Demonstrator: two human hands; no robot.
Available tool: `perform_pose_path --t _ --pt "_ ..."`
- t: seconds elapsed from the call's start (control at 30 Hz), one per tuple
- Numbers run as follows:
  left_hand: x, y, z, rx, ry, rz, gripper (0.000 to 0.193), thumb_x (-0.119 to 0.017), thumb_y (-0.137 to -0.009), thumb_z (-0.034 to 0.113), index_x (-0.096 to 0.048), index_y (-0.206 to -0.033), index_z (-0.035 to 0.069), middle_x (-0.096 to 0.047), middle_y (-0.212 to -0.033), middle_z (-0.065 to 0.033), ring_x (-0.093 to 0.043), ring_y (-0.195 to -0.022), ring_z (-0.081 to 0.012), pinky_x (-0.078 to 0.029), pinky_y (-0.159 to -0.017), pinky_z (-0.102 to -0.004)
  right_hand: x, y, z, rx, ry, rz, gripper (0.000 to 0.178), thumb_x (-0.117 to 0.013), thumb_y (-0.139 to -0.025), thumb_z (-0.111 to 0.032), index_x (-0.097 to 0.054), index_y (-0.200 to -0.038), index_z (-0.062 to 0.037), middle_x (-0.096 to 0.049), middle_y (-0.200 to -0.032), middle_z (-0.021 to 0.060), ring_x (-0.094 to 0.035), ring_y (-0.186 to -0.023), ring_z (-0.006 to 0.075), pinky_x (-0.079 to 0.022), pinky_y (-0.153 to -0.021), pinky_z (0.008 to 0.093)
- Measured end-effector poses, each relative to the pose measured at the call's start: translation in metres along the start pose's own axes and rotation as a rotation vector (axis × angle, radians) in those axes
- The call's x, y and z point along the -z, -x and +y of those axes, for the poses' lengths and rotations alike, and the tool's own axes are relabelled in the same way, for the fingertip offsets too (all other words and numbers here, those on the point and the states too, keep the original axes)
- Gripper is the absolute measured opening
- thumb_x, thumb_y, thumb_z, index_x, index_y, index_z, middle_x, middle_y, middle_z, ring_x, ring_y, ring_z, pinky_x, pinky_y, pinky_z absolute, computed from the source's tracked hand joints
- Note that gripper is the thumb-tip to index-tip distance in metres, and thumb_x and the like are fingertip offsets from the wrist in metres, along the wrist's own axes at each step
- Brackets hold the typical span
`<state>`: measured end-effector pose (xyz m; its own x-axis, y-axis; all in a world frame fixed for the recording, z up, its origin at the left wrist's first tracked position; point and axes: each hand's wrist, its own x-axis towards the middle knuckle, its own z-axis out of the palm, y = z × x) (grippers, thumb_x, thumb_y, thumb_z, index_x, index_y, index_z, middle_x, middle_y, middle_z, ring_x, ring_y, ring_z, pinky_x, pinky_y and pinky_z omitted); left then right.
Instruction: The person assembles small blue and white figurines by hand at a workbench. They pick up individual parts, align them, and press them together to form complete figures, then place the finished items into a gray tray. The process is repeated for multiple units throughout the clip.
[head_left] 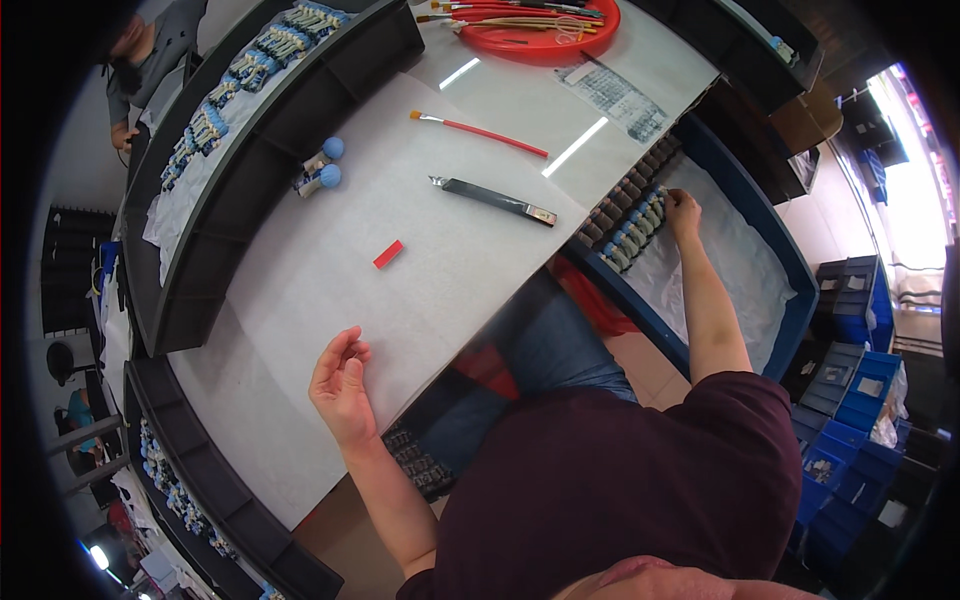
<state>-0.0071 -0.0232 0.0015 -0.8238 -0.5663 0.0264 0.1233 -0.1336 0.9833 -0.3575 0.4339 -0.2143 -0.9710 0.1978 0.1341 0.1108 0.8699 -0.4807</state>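
Note:
My right hand (683,214) reaches into a dark blue tray (808,290) at the right. Its fingers are pinched at the far end of a row of small blue-and-cream figurines (632,236), on a figurine mostly hidden by them. My left hand (343,392) hovers over the near edge of the white table, palm turned inward, fingers loosely bent and apart, with nothing in them. Beyond it lies a small red block (388,254). Farther off are a black utility knife (495,201), a red-handled brush (480,134) and two figurines with round blue heads (322,165).
A red basin (540,45) of brushes and a printed sheet (615,95) are at the far side. Dark trays (300,110) of figurines border the table's left. Blue bins (840,440) stand at the right. Another person (160,60) sits at the far left.

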Motion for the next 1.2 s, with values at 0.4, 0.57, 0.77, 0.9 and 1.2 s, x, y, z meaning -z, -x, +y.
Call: perform_pose_path --t 0.4,0.57,0.77,0.9,1.2 --pt "-0.003 0.001 0.007 0.099 0.074 0.053 0.023 -0.057 -0.083 -0.003 -0.06 -0.105 -0.005 -0.063 -0.102 -0.0105 -0.059 -0.089 -0.0141 -0.047 -0.082 -0.0261 0.114 0.06 -0.322 0.661 -1.168 0.233 0.014 -0.059 -0.084 -0.002 -0.06 -0.097 -0.0004 -0.063 -0.093 0.0039 -0.06 -0.08 0.011 -0.047 -0.072 0.0242" --pt "0.003 0.005 0.006 0.067 0.085 0.046 0.022 -0.055 -0.084 -0.003 -0.06 -0.105 -0.004 -0.063 -0.103 -0.0107 -0.059 -0.089 -0.0136 -0.048 -0.082 -0.0261 0.079 0.122 -0.453 1.321 -0.602 -0.292 0.028 -0.064 -0.077 -0.006 -0.06 -0.104 -0.0042 -0.062 -0.099 0.011 -0.059 -0.09 0.0248 -0.046 -0.077 0.0313" --pt "0.0 0.001 0.004 0.046 0.114 0.03 0.021 -0.055 -0.085 -0.002 -0.06 -0.105 -0.004 -0.063 -0.103 -0.0102 -0.059 -0.09 -0.0134 -0.048 -0.081 -0.0264 0.03 0.148 -0.502 1.118 -0.202 -0.275 0.038 -0.067 -0.076 -0.016 -0.054 -0.11 -0.0043 -0.06 -0.1 0.0141 -0.058 -0.092 0.0307 -0.047 -0.077 0.0374" --pt "0.004 0.001 0.001 0.063 0.164 0.042 0.023 -0.051 -0.091 0.009 -0.058 -0.109 -0.004 -0.062 -0.104 -0.0107 -0.059 -0.089 -0.0144 -0.049 -0.079 -0.0271 0.041 0.167 -0.486 1.094 -0.583 -0.498 0.035 -0.067 -0.074 -0.004 -0.056 -0.107 -0.0031 -0.058 -0.101 0.0136 -0.059 -0.09 0.0294 -0.05 -0.076 0.0352" --pt "0.012 0.003 0.007 0.119 0.464 -0.035 0.032 -0.048 -0.094 0.023 -0.056 -0.112 -0.002 -0.063 -0.094 -0.0087 -0.06 -0.085 -0.0139 -0.051 -0.073 -0.0271 0.103 0.258 -0.415 1.37 -0.924 -0.67 0.043 -0.065 -0.063 0.014 -0.059 -0.103 -0.002 -0.059 -0.104 0.0123 -0.059 -0.097 0.0275 -0.048 -0.082 0.0321"
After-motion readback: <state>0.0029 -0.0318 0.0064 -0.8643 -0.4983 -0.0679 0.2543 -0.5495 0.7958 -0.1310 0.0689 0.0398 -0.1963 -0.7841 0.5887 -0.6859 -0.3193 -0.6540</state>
